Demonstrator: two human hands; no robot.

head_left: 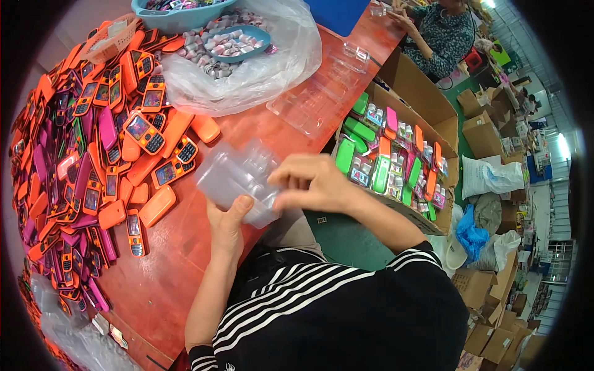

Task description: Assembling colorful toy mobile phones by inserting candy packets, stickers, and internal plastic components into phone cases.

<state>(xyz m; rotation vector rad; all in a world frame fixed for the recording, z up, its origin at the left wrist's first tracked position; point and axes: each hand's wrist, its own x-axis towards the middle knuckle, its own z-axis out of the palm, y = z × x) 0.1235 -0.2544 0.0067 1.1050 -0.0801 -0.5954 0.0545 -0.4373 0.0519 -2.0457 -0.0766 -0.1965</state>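
Observation:
In front of my body, above the near edge of the red table, my left hand grips a stack of clear plastic blister trays, thumb on the near side. The nested trays are tilted and slightly blurred. My right hand is at the right edge of the same stack, its fingers curled and closed on the edge; their tips are partly blurred. To the left lies a heap of toy mobile phones in orange, pink and purple. Several more clear trays lie flat beyond my hands.
An open cardboard box holds packed green, orange and pink toys at right. Blue basins and a clear plastic bag of small wrapped pieces occupy the red table's far side. A peach basket sits on the heap. A co-worker is far right.

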